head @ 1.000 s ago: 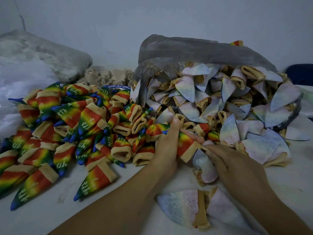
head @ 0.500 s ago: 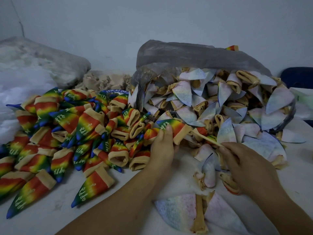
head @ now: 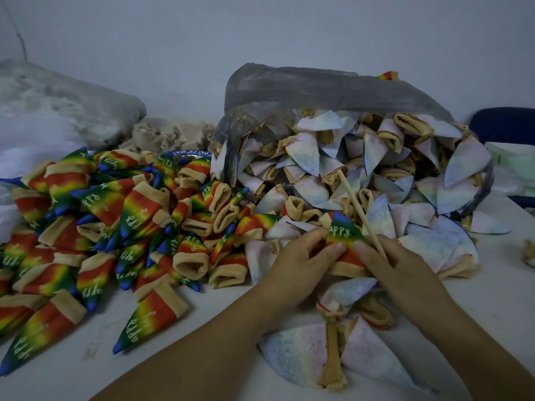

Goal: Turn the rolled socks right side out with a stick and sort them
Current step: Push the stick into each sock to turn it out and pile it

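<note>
The pale surface point(head: 202, 328) in front of me carries, nearest, two inside-out socks point(head: 292, 351) lying flat, whitish with tan cuffs. Just beyond them my left hand point(head: 301, 261) pinches the rainbow sock point(head: 344, 235) at its left edge. My right hand point(head: 396, 267) grips the stick point(head: 359, 209), thumb pressed on the sock's right edge, and the stick slants up and away over the heap. To the left spreads the rainbow pile point(head: 115, 227). Behind my hands the pale pile point(head: 376, 169) spills from a grey plastic bag point(head: 318, 88) against a plain wall point(head: 260, 30).
</note>
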`<control>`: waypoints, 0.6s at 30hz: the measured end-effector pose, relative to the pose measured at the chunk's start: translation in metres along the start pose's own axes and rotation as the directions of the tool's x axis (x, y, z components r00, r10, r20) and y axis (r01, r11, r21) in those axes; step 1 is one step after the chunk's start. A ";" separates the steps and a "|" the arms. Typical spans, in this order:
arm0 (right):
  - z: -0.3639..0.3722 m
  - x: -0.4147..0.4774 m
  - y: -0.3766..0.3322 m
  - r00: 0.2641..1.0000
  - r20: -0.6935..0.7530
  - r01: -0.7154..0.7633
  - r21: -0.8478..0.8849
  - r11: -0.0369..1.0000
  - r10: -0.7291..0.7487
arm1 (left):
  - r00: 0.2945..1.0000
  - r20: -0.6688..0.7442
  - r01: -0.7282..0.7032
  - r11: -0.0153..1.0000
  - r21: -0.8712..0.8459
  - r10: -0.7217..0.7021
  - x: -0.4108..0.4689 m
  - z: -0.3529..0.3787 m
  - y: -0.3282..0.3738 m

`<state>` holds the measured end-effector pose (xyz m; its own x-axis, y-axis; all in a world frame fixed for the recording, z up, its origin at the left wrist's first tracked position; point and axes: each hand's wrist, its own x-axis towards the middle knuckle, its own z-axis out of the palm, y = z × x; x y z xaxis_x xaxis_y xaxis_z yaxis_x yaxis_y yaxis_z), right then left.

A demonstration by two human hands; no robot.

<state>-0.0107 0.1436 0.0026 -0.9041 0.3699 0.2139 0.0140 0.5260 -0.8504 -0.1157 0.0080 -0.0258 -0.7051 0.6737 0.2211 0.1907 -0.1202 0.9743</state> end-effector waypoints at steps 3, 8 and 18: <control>0.002 0.002 0.004 1.000 -0.026 0.004 -0.014 1.000 -0.005 | 1.000 0.012 -0.016 0.998 0.053 0.015 -0.001 0.000 0.002; 0.006 0.004 0.008 0.995 -0.101 -0.010 -0.035 0.999 0.007 | 1.000 0.031 -0.003 0.998 0.057 0.002 0.001 0.001 0.002; 0.007 0.002 0.000 0.995 -0.092 -0.044 0.045 0.998 0.048 | 0.993 -0.002 0.118 0.993 -0.024 -0.118 0.006 -0.006 -0.001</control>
<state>-0.0152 0.1388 -0.0010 -0.8590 0.4639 0.2165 0.0346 0.4745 -0.8796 -0.1240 0.0077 -0.0253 -0.7240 0.6818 0.1049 0.0900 -0.0574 0.9943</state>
